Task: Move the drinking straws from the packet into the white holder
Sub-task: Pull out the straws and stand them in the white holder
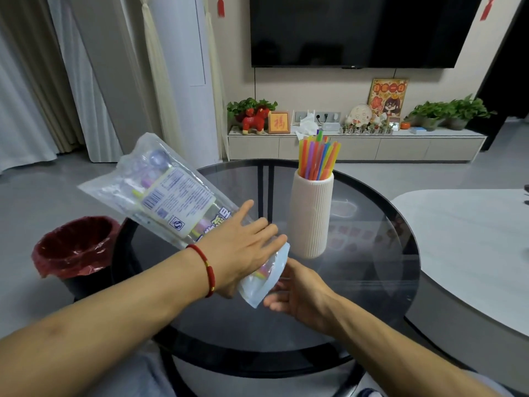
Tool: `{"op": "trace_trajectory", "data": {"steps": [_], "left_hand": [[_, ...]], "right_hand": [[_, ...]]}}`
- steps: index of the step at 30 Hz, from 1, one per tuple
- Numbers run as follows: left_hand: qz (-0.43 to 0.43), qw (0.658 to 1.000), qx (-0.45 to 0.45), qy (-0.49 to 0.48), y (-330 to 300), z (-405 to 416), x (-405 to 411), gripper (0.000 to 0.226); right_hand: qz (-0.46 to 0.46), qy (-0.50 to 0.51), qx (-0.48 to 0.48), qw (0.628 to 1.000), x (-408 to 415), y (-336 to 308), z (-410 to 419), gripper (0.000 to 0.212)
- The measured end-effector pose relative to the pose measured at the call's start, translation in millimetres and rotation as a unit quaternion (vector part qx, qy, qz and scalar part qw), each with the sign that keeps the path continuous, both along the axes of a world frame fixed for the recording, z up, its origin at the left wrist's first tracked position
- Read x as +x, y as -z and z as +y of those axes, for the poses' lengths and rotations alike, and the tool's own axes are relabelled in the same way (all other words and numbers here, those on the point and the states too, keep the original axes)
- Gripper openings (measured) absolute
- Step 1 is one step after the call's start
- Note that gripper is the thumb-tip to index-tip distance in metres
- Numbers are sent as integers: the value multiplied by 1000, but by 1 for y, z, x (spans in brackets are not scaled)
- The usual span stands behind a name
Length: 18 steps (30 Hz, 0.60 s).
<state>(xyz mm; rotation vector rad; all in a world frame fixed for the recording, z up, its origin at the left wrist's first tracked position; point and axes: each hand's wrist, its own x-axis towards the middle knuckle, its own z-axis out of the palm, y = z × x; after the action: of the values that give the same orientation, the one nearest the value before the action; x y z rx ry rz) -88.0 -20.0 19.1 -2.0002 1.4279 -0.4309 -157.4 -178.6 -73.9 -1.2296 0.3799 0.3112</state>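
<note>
My left hand [246, 250] grips the clear plastic straw packet [169, 196] near its open lower end, holding it tilted with the mouth pointing down toward me. A few coloured straws still show inside the packet. My right hand [297, 293] sits just below the packet's mouth, fingers relaxed and holding nothing. The ribbed white holder [312, 216] stands upright on the round glass table [372, 282], to the right of the packet, with several coloured straws [317, 159] standing in it.
A bin with a red liner [77, 247] stands on the floor left of the table. A white table [469, 247] lies to the right. Behind are a TV, a low cabinet with plants and ornaments.
</note>
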Motion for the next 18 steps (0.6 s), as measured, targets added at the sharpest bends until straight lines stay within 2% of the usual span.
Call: {"op": "trace_trajectory", "data": {"steps": [5, 10, 15, 18], "left_hand": [[-12, 1000, 10, -11, 3, 3, 6, 133], [-34, 999, -2, -14, 4, 5, 9, 130], [-31, 998, -48, 7, 2, 4, 14, 130], [-24, 998, -66, -5, 4, 7, 19, 128]], "right_hand": [[11, 27, 65, 997, 0, 0, -5, 33], [-18, 3, 104, 994, 1, 0, -13, 20], [-23, -87, -44, 995, -4, 4, -15, 37], [-46, -95, -71, 992, -5, 2, -24, 36]]}}
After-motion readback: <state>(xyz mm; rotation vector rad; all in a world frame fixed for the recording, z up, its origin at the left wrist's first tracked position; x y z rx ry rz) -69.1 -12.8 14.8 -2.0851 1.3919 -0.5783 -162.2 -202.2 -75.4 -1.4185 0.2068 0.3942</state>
